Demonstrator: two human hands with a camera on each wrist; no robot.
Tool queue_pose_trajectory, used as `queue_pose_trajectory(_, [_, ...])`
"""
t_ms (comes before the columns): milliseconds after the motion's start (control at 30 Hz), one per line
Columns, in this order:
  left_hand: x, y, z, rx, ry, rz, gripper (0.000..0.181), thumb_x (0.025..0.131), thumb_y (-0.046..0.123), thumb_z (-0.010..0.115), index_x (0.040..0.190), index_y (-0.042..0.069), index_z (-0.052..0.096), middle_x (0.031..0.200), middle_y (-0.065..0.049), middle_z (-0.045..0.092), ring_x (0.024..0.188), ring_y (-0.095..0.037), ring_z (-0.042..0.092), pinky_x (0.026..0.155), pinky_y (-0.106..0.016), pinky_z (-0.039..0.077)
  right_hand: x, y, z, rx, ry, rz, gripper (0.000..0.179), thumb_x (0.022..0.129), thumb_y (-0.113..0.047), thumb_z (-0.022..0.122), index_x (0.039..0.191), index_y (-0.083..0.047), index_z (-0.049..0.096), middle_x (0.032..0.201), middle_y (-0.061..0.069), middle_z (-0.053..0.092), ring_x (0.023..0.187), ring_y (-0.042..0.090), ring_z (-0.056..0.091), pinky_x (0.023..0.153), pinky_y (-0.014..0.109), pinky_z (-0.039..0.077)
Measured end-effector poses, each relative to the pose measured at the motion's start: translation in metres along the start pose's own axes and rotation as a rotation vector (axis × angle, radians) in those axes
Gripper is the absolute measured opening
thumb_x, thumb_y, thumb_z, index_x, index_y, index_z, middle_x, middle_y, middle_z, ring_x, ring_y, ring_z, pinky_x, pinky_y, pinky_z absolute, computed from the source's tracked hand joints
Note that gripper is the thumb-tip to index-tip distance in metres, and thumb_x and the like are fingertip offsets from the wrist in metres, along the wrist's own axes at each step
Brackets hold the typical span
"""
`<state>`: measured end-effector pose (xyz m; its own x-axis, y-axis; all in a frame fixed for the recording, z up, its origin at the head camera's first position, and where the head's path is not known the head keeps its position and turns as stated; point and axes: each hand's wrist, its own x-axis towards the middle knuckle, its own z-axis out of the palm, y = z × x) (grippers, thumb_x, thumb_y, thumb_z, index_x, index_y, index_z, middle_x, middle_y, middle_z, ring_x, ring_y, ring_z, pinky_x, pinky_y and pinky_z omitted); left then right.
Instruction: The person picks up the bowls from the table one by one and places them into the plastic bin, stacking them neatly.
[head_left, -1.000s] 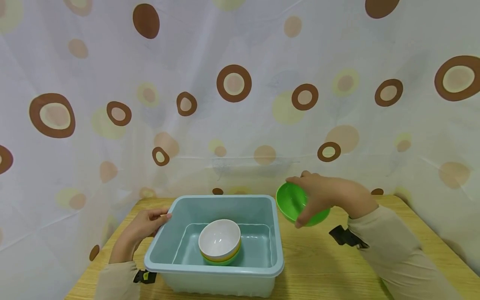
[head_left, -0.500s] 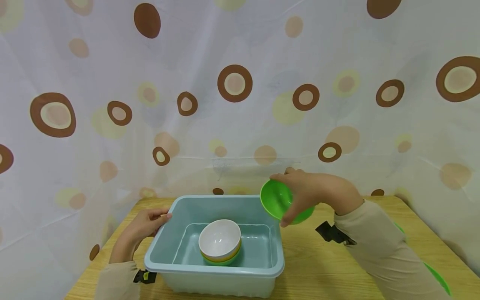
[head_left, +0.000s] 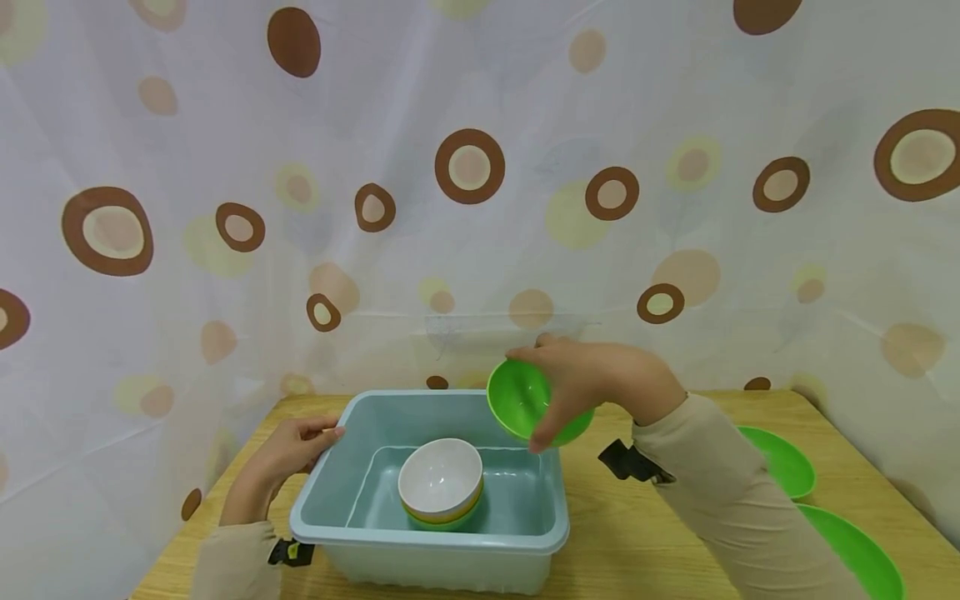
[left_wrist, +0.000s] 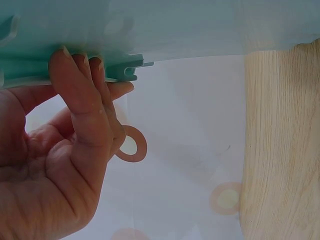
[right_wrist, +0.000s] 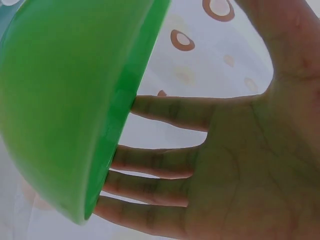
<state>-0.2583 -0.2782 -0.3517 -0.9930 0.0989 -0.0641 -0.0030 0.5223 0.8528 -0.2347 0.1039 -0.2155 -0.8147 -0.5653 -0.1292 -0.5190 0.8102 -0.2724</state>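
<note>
A patterned sheet [head_left: 495, 242] fills the upper part of the head view, above a wooden table [head_left: 645, 542] that spans the bottom. A pale blue basin [head_left: 427, 540] stands on the table, at the lower centre of the frame. From the lower right a beige right sleeve [head_left: 738, 500] slants up and leftward, the wrist bent so that the right hand [head_left: 581, 379] points left. Its thumb and spread fingers span the mouth of a green bowl [head_left: 517, 398] and grip it by the rim, tilted, above the basin's right side. In the right wrist view the four fingers reach across to that rim. At lower left the left hand [head_left: 291, 450] pinches the basin's left rim, fingertips against its underside in the left wrist view. Two green dishes [head_left: 783, 462] lie at the right of the table, partly behind the sleeve. Inside the basin a white bowl [head_left: 441, 477] sits nested on a yellow bowl [head_left: 444, 517] and another green one.

Compared with a second ago, the right hand and green bowl have shifted left, from beside the basin to over it, uncovering the dishes; the left hand, basin and nested bowls keep their places
</note>
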Motion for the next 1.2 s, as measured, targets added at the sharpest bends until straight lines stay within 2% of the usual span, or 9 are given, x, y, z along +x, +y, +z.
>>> queue_pose_trajectory(233, [0.0,-0.002,0.001,-0.001,-0.001,0.005,0.057,0.097,0.028,0.06,0.139,-0.007,0.045,0.096,-0.007,0.067,0.073,-0.016,0.063,0.065,-0.033,0.054,0.012,-0.009,0.006,0.009,-0.023,-0.007,0.104,0.063,-0.041,0.087,0.148,-0.011,0.037,0.121,0.01,0.048,0.101,0.022,0.05,0.08,0.034,0.048])
queue_pose_trajectory(567, [0.002,-0.003,0.0,-0.002,0.006,0.009,0.057,0.096,0.03,0.061,0.138,-0.006,0.047,0.093,-0.007,0.067,0.073,-0.016,0.063,0.064,-0.032,0.054,0.031,-0.029,0.013,-0.033,-0.041,-0.021,0.107,0.062,-0.047,0.087,0.15,-0.017,0.035,0.126,0.008,0.048,0.106,0.019,0.05,0.089,0.037,0.046])
queue_pose_trajectory(733, [0.001,-0.003,0.0,-0.002,0.0,0.009,0.057,0.096,0.03,0.061,0.138,-0.006,0.048,0.093,-0.007,0.067,0.073,-0.016,0.063,0.065,-0.031,0.054,0.04,-0.038,0.018,-0.029,-0.045,-0.003,0.104,0.061,-0.047,0.087,0.149,-0.023,0.037,0.127,0.005,0.047,0.109,0.019,0.049,0.086,0.037,0.046])
queue_pose_trajectory(900, [0.0,-0.003,-0.001,0.006,-0.004,0.014,0.056,0.097,0.029,0.06,0.138,-0.007,0.047,0.093,-0.007,0.066,0.073,-0.016,0.062,0.065,-0.031,0.053,0.051,-0.044,0.024,-0.03,-0.037,-0.033,0.096,0.063,-0.044,0.088,0.145,-0.027,0.041,0.125,0.005,0.048,0.11,0.02,0.049,0.085,0.036,0.046])
queue_pose_trajectory(1067, [0.0,-0.002,0.0,0.0,0.002,0.006,0.055,0.097,0.029,0.06,0.138,-0.006,0.047,0.094,-0.007,0.066,0.075,-0.016,0.063,0.066,-0.032,0.054,0.062,-0.049,0.032,-0.025,-0.055,-0.039,0.097,0.064,-0.045,0.087,0.147,-0.025,0.039,0.129,0.005,0.047,0.112,0.021,0.048,0.087,0.037,0.047])
queue_pose_trajectory(1200, [0.003,-0.005,-0.001,-0.015,-0.005,0.006,0.06,0.095,0.033,0.061,0.138,-0.006,0.047,0.095,-0.008,0.067,0.076,-0.018,0.064,0.067,-0.033,0.054,0.07,-0.051,0.037,-0.031,-0.075,-0.037,0.1,0.065,-0.045,0.087,0.148,-0.021,0.037,0.137,0.008,0.043,0.121,0.022,0.045,0.094,0.04,0.044])
